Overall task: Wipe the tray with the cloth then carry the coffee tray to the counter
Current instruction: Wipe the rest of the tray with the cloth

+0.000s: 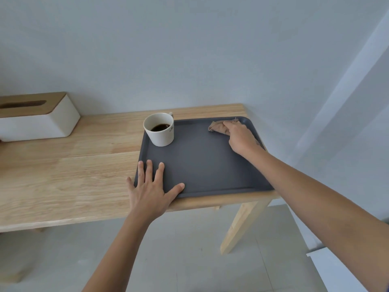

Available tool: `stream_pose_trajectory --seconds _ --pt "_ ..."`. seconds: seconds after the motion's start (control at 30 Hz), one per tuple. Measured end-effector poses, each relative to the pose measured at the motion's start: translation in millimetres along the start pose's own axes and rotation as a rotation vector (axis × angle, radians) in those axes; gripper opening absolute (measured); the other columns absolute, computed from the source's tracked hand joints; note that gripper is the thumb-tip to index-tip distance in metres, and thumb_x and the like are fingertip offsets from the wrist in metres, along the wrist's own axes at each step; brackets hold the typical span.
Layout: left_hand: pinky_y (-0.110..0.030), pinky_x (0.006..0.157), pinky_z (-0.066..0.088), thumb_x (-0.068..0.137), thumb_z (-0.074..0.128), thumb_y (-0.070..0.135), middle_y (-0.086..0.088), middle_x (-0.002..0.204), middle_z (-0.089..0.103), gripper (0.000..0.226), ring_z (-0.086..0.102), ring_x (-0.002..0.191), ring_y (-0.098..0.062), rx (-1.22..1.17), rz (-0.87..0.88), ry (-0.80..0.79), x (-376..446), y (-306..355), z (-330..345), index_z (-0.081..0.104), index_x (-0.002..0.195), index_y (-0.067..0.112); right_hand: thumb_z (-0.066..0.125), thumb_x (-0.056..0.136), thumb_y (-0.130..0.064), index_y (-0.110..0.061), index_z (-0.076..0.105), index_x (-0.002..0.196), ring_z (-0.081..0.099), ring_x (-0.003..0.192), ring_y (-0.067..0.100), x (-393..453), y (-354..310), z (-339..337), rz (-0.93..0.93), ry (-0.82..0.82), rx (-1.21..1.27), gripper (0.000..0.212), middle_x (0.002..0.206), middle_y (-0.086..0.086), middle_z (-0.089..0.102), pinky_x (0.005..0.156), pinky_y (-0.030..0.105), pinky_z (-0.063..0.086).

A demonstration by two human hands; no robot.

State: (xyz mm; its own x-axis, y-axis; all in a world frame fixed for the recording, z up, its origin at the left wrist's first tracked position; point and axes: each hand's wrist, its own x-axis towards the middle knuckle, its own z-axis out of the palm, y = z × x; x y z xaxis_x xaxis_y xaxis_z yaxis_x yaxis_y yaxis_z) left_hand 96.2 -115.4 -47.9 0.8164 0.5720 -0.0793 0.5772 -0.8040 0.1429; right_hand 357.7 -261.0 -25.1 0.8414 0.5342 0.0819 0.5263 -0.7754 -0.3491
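The grey tray (202,163) lies at the right end of the wooden bench (69,171), its near edge almost flush with the bench's front edge and its right side running along the bench's right edge. The left hand (148,190) lies flat and spread on the tray's near left corner, fingers on the tray floor, little finger out over the rim toward the bench, thumb along the near rim, gripping nothing. The right hand (240,138) presses the tan cloth (219,127) down in the far right corner of the tray, close to the far rim; the fingers are bent over the cloth, which bunches out to the left from under them. A white cup (161,130) with dark coffee stands in the tray's far left corner, close to the rim. The middle of the tray is bare. A white tissue box (35,119) sits by the bench's far edge, well apart to the left, with open wood between.
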Motion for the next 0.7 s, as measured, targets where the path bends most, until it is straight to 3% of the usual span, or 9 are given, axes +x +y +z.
stream_pose_trajectory --seconds 0.1,0.27,0.47,0.7 --pt "-0.057 0.115 0.005 0.077 0.018 0.082 -0.005 0.162 -0.003 0.092 -0.016 0.147 -0.022 -0.003 -0.007 0.002 0 1 0 0.007 0.151 0.028 0.042 0.089 0.007 -0.016 0.041 0.144 0.039 0.135 0.031 5 -7 3 -0.009 -0.017 -0.032 0.059 0.148 0.011 0.042 0.102 0.040 0.039" --pt "-0.058 0.114 0.006 0.077 0.017 0.082 -0.005 0.162 -0.002 0.092 -0.015 0.147 -0.022 0.000 -0.012 0.019 1 1 2 0.009 0.151 0.028 0.041 0.088 0.007 -0.029 0.043 0.142 0.034 0.142 0.024 -35 -8 15 -0.196 -0.067 0.041 0.065 0.156 0.002 0.034 0.114 0.043 0.033" --pt "-0.058 0.114 0.004 0.077 0.017 0.082 -0.004 0.162 -0.003 0.091 -0.016 0.147 -0.022 0.011 -0.005 0.012 0 2 -1 0.008 0.151 0.029 0.044 0.096 0.002 -0.029 0.046 0.141 0.031 0.144 0.013 -109 6 9 -0.464 -0.097 0.086 0.055 0.153 -0.001 0.040 0.116 0.032 0.032" --pt "-0.057 0.114 0.003 0.077 0.020 0.082 -0.003 0.162 -0.003 0.091 -0.016 0.147 -0.022 -0.001 0.002 0.000 -2 0 -3 0.008 0.151 0.030 0.041 0.093 0.005 -0.024 0.048 0.140 0.043 0.137 0.028 -46 25 10 -0.267 -0.048 0.046 0.056 0.149 0.006 0.045 0.110 0.043 0.038"
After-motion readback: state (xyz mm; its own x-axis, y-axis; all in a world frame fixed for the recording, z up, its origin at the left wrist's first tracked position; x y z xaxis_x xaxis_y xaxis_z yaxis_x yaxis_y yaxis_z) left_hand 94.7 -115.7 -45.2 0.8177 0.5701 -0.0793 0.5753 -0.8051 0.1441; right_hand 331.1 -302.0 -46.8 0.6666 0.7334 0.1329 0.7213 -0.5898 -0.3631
